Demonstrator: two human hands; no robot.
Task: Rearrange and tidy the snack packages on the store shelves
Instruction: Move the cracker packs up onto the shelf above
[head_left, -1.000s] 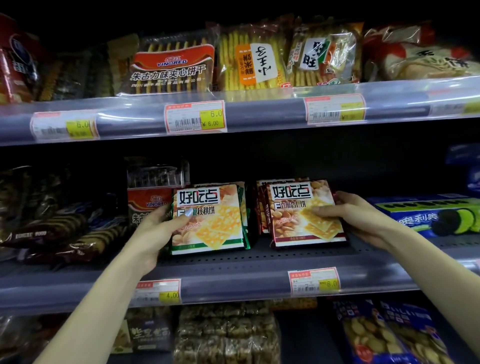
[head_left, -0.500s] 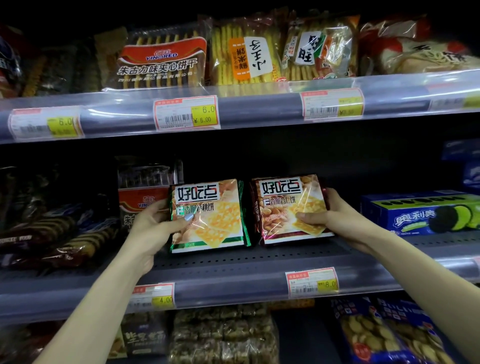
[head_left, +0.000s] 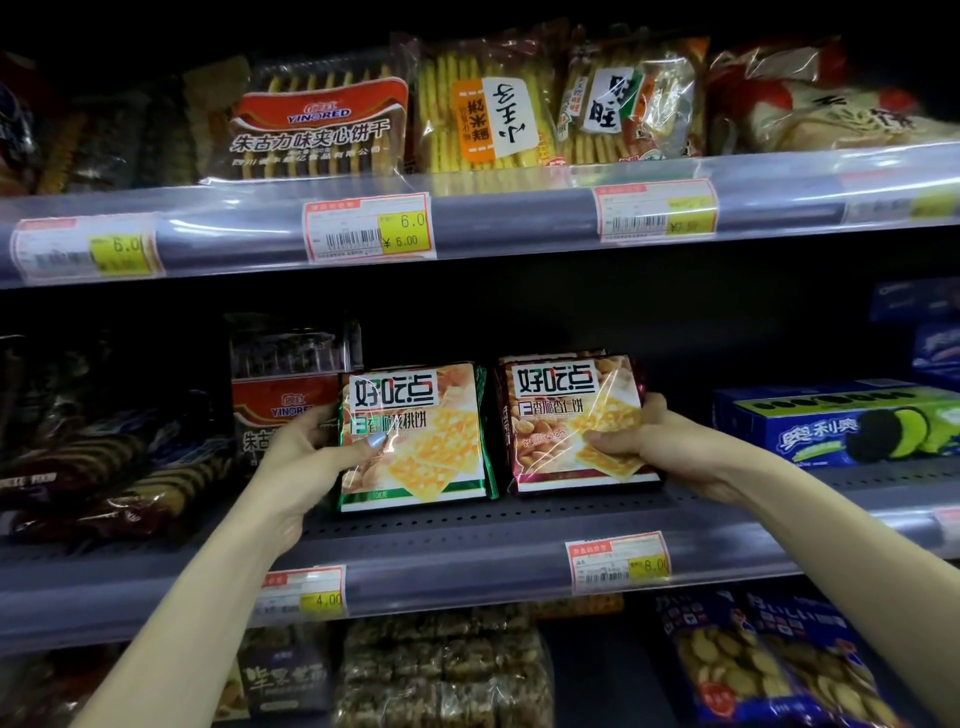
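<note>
Two cracker packs stand upright side by side on the middle shelf (head_left: 467, 525). My left hand (head_left: 311, 452) grips the left edge of the green-trimmed pack (head_left: 426, 431), thumb across its front. My right hand (head_left: 654, 447) grips the right edge of the maroon-trimmed pack (head_left: 561, 410), thumb on its front and fingers behind. More packs of each kind stand hidden behind the front ones. The two front packs nearly touch.
A red Yinored biscuit pack (head_left: 280, 410) stands left of my left hand, with dark striped packs (head_left: 104, 467) further left. A blue and green Oreo box (head_left: 841, 421) lies to the right. The top shelf (head_left: 519, 218) holds several biscuit bags; more snacks sit on the bottom shelf.
My right hand has slid the maroon pack leftward until it stands close beside the green pack, and tilted it more upright. My left hand has kept its hold on the green pack.
</note>
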